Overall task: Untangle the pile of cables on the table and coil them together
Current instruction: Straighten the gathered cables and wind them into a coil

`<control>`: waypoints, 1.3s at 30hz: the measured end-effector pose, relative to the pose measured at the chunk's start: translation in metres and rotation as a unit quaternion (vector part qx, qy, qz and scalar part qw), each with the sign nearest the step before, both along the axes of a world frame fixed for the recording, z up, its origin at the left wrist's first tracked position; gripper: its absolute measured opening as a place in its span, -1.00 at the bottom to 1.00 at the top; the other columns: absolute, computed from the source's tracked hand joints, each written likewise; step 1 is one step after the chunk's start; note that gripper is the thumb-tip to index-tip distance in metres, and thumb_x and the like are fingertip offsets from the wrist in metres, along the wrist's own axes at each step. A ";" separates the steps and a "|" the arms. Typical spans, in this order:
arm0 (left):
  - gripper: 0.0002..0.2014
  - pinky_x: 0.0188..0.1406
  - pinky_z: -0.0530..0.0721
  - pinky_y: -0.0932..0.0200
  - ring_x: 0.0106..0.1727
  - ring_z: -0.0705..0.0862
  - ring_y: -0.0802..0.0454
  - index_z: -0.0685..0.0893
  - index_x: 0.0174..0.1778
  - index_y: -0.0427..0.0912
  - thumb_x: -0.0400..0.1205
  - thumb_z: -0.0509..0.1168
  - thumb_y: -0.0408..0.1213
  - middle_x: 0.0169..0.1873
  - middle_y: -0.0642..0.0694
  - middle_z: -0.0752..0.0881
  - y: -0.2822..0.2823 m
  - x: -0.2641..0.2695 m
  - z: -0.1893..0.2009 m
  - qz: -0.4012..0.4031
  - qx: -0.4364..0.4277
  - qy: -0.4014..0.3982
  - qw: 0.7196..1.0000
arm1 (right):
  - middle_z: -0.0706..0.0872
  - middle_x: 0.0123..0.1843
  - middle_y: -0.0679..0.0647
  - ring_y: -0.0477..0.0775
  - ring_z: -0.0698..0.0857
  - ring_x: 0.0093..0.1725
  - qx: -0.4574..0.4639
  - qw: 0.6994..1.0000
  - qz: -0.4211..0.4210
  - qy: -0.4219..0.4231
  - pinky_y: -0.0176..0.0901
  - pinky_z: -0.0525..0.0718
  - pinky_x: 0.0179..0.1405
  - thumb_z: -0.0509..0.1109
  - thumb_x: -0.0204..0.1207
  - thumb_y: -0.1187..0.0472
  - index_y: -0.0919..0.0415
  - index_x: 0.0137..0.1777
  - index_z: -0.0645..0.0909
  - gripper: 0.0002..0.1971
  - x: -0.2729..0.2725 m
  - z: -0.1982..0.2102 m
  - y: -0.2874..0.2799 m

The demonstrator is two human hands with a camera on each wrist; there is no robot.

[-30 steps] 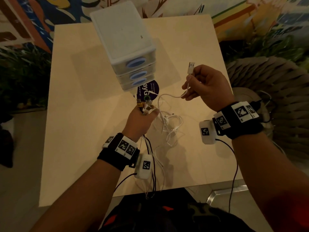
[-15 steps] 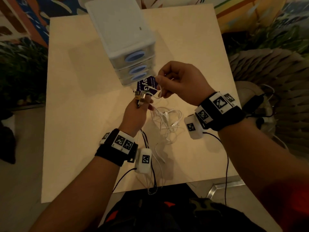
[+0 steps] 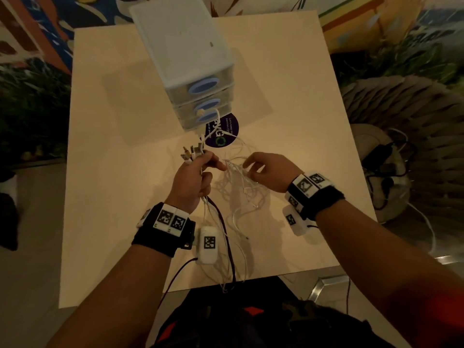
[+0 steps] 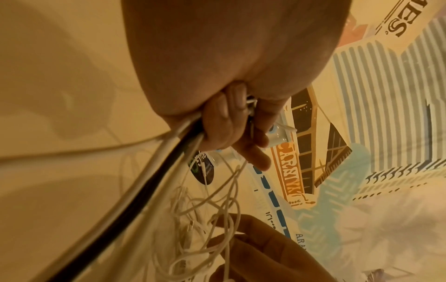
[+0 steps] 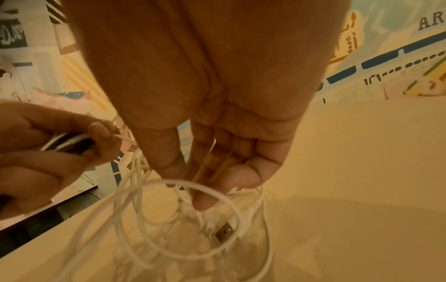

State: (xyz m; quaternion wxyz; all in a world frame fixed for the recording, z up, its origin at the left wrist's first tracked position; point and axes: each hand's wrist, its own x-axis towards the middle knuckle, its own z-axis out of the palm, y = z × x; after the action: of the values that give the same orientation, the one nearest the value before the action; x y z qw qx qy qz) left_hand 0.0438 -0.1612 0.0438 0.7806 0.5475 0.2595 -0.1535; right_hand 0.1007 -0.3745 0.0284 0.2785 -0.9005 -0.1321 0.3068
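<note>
My left hand (image 3: 207, 163) grips a bundle of cables (image 3: 218, 222), white ones and a black one. Their plug ends (image 3: 192, 153) stick up out of the fist. One white cable end (image 3: 200, 112) arcs up from the fist in front of the drawer unit. The gripped cables trail down past the wrist and over the table's near edge. In the left wrist view the fist (image 4: 241, 133) shows closed round the black cable (image 4: 135, 192). My right hand (image 3: 247, 164) reaches into the tangle of thin white cables (image 3: 242, 189) and pinches strands; its fingertips (image 5: 205, 202) point into the loops (image 5: 183, 221) above a USB plug (image 5: 224, 233).
A white three-drawer unit (image 3: 185, 51) stands at the back middle of the pale table (image 3: 113, 172), with a round purple sticker (image 3: 222, 133) in front of it. A ribbed stool (image 3: 401, 116) and floor cables (image 3: 386, 167) lie to the right.
My right hand carried a white USB end over to my left hand, let it go there, then dropped down and right into the tangle. My left hand kept its grip.
</note>
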 end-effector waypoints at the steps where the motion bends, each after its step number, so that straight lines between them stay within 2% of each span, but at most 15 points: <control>1: -0.74 -0.66 0.05 0.22 -0.70 0.16 0.14 0.59 -0.13 -0.20 0.84 0.12 -0.23 -0.16 -0.18 0.78 0.001 -0.001 -0.001 -0.002 -0.005 -0.001 1.000 | 0.72 0.04 -0.12 -0.02 0.70 0.00 0.003 1.000 0.000 -0.007 -0.16 0.54 0.04 0.41 0.64 0.02 -0.10 0.32 0.65 -0.74 0.001 -0.001 0.003; 6: -0.70 -0.64 0.01 0.18 -0.72 0.16 0.16 0.59 -0.18 -0.20 0.84 0.09 -0.25 -0.19 -0.17 0.77 0.003 -0.006 -0.001 0.000 -0.028 0.000 1.000 | 0.68 -0.02 -0.10 -0.05 0.63 -0.09 0.009 0.999 0.023 -0.037 -0.13 0.58 0.03 0.42 0.64 -0.05 -0.03 0.19 0.73 -0.78 0.006 0.000 0.012; 11: -0.71 -0.66 0.05 0.20 -0.71 0.16 0.15 0.59 -0.16 -0.19 0.84 0.10 -0.23 -0.18 -0.16 0.76 0.008 -0.009 -0.004 -0.002 -0.008 0.003 1.000 | 0.71 0.00 -0.10 0.00 0.69 -0.03 0.050 0.998 0.024 -0.040 -0.11 0.62 0.02 0.42 0.65 -0.03 0.02 0.12 0.68 -0.83 0.003 0.004 0.008; 14: -0.72 -0.69 0.12 0.28 -0.69 0.15 0.14 0.63 -0.14 -0.18 0.84 0.13 -0.22 -0.19 -0.14 0.76 0.009 -0.012 -0.006 -0.008 0.018 0.000 1.000 | 0.74 -0.10 -0.12 -0.01 0.71 -0.08 0.076 0.995 0.004 -0.057 -0.02 0.69 0.02 0.44 0.64 -0.01 -0.04 0.03 0.61 -0.90 -0.001 0.006 0.003; 18: -0.71 -0.65 0.10 0.25 -0.67 0.14 0.13 0.64 -0.14 -0.17 0.85 0.12 -0.21 -0.13 -0.15 0.78 0.011 -0.016 -0.007 -0.007 0.023 -0.007 1.000 | 0.81 -0.23 -0.16 -0.12 0.78 -0.20 0.115 0.991 -0.039 -0.051 -0.01 0.73 0.05 0.49 0.60 -0.03 -0.10 -0.03 0.60 -0.88 -0.004 0.013 -0.006; 21: -0.72 -0.69 0.14 0.28 -0.68 0.15 0.14 0.63 -0.12 -0.16 0.85 0.12 -0.20 -0.10 -0.19 0.78 0.013 -0.017 -0.007 0.001 0.012 -0.009 1.000 | 0.84 -0.22 -0.17 -0.18 0.81 -0.19 0.132 0.988 -0.060 -0.051 -0.01 0.74 0.11 0.51 0.59 -0.02 -0.12 -0.02 0.66 -0.91 -0.008 0.017 -0.014; 24: -0.72 -0.70 0.15 0.29 -0.68 0.15 0.15 0.62 -0.12 -0.16 0.85 0.11 -0.21 -0.11 -0.17 0.79 0.014 -0.017 -0.008 0.004 0.007 -0.011 1.000 | 0.84 -0.13 -0.17 -0.15 0.79 -0.10 0.116 0.990 -0.054 -0.067 -0.01 0.73 0.11 0.51 0.59 -0.04 -0.14 0.04 0.75 -0.91 -0.013 0.020 -0.022; 29: -0.72 -0.70 0.14 0.29 -0.69 0.16 0.15 0.61 -0.10 -0.17 0.86 0.10 -0.21 -0.12 -0.15 0.80 0.014 -0.017 -0.009 0.007 0.001 -0.012 1.000 | 0.75 -0.09 -0.20 -0.16 0.69 -0.11 0.062 0.994 0.019 -0.089 -0.26 0.59 -0.08 0.52 0.58 0.07 -0.14 0.11 0.83 -0.84 -0.022 0.013 -0.027; 32: -0.72 -0.72 0.16 0.30 -0.69 0.16 0.15 0.62 -0.11 -0.17 0.86 0.11 -0.20 -0.12 -0.14 0.80 0.014 -0.017 -0.009 0.005 -0.001 -0.015 1.000 | 0.70 -0.08 -0.25 -0.16 0.70 -0.06 0.048 0.995 0.045 -0.079 -0.43 0.51 -0.11 0.46 0.59 0.09 -0.12 0.18 0.81 -0.79 -0.026 0.010 -0.027; 33: -0.72 -0.72 0.17 0.30 -0.68 0.16 0.15 0.62 -0.10 -0.17 0.86 0.11 -0.20 -0.12 -0.14 0.80 0.014 -0.018 -0.009 0.004 -0.002 -0.016 1.000 | 0.72 -0.06 -0.25 -0.17 0.71 -0.04 0.051 0.995 0.038 -0.072 -0.42 0.53 -0.08 0.44 0.61 0.08 -0.11 0.20 0.80 -0.79 -0.027 0.010 -0.027; 36: -0.72 -0.72 0.19 0.30 -0.68 0.16 0.15 0.61 -0.09 -0.18 0.86 0.11 -0.19 -0.09 -0.15 0.80 0.015 -0.019 -0.009 0.003 -0.006 -0.021 1.000 | 0.82 -0.09 -0.21 -0.18 0.76 -0.08 0.060 0.997 -0.018 -0.044 -0.18 0.66 -0.01 0.29 0.71 -0.03 -0.12 0.19 0.71 -0.80 -0.025 0.014 -0.025; 39: -0.72 -0.71 0.19 0.30 -0.69 0.17 0.16 0.61 -0.09 -0.18 0.86 0.10 -0.19 -0.08 -0.16 0.80 0.016 -0.021 -0.008 0.006 -0.012 -0.028 1.000 | 0.82 -0.25 -0.17 -0.31 0.69 -0.30 0.021 0.999 -0.033 -0.030 -0.17 0.59 -0.17 0.18 0.75 -0.16 -0.13 0.18 0.67 -0.73 -0.020 0.013 -0.020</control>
State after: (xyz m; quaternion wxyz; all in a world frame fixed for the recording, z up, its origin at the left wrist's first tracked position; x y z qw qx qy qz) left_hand 0.0230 -0.1451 0.0353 0.7948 0.5410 0.2387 -0.1366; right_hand 0.0804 -0.3941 0.0413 0.3034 -0.9071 -0.1168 0.2674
